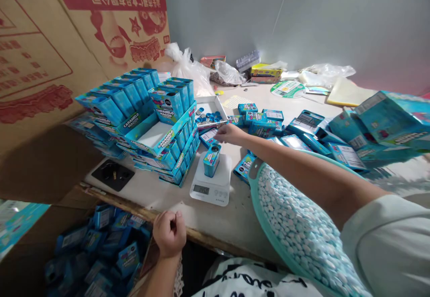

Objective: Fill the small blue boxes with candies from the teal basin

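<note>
My right hand (228, 134) reaches forward over the table beside a white tray (215, 101) of round blue lids, its fingers pinched together; what they hold is too small to make out. Just below that hand a small blue tin (211, 159) stands open on a white digital scale (210, 180). My left hand (169, 233) is curled into a loose fist at the table's front edge, with nothing visible in it. A teal basket (255, 185) full of small white-blue tablets sits under my right forearm.
Stacked blue display boxes (157, 126) filled with tins stand at the left. Loose blue tins and flattened cartons (302, 131) lie across the table. A big cardboard box (50, 64) rises at the left. More blue tins fill a carton (101, 247) below the table.
</note>
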Available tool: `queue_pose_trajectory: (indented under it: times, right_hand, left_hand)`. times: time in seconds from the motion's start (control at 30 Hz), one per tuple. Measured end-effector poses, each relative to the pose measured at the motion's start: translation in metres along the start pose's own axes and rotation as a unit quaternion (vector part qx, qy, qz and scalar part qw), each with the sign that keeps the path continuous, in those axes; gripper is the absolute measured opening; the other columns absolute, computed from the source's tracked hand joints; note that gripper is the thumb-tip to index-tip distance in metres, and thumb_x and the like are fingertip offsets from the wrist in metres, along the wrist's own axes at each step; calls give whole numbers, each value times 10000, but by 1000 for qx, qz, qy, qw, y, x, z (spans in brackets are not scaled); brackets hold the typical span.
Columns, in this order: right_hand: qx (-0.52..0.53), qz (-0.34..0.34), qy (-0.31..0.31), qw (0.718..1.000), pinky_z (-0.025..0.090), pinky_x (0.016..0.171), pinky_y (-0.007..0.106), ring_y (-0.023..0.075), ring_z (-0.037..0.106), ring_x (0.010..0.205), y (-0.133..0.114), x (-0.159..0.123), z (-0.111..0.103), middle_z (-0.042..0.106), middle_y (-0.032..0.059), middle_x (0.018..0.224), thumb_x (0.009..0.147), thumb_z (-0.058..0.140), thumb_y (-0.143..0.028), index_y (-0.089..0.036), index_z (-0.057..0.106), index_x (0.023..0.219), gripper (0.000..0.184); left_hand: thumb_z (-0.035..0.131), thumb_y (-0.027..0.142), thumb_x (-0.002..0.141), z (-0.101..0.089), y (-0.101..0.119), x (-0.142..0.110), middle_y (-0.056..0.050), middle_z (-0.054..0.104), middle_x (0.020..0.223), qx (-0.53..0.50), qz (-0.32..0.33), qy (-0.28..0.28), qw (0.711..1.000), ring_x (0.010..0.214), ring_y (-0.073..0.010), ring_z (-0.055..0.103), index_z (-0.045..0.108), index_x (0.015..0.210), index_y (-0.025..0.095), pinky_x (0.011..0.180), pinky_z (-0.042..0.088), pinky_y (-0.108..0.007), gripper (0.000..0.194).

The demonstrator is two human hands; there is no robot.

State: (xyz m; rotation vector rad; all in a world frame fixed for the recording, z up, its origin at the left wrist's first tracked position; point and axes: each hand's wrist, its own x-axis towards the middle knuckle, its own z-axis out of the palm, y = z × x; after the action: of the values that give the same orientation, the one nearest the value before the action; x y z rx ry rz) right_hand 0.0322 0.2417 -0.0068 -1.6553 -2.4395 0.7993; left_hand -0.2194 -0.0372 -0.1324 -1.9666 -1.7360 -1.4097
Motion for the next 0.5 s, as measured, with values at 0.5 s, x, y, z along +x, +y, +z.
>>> queue_pose_trajectory:
  times: [0.5]
  right_hand:
    - [-187, -169, 58, 966, 405, 695, 309, 200, 622, 827, -2, -125, -58, 705, 83, 999, 942, 545, -286, -179, 708, 980, 199]
  left_hand:
    - [618, 130, 879, 0, -5, -5, 42, 412, 589, 15, -28, -6, 999, 586, -144, 425, 402, 646, 218, 643, 346, -299, 329]
